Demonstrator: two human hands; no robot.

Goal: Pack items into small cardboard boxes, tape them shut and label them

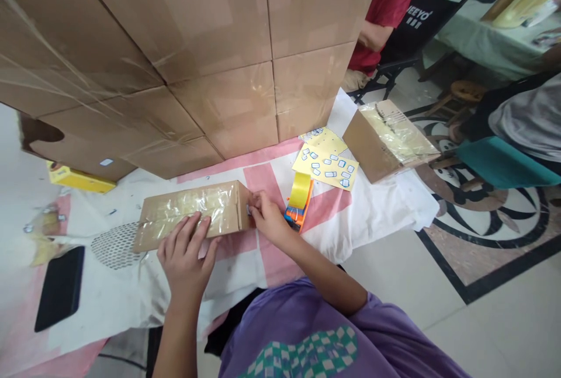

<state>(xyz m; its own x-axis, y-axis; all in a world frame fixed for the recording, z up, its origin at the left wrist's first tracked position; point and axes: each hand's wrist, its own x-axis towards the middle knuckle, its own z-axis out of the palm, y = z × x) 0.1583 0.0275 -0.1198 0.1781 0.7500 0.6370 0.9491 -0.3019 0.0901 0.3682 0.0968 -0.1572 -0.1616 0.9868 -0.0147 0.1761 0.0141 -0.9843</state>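
A small cardboard box [175, 208], sealed with clear tape, lies on the cloth-covered table [377, 214] in front of me. My left hand [186, 252] rests flat on its near top edge, fingers stretched out. My right hand [267, 217] is at the box's right end, fingertips pinched together on a small sticker [248, 209] against the cardboard. An orange tape dispenser [299, 201] with a yellowish roll stands just right of that hand. Yellow sticker sheets [326, 162] lie beyond it.
A wall of large taped cartons [184, 56] fills the back of the table. A second small taped box [385, 138] sits at the right edge. A black phone [60, 287] lies at left, a yellow pack [79, 179] under the cartons. Other people sit at right.
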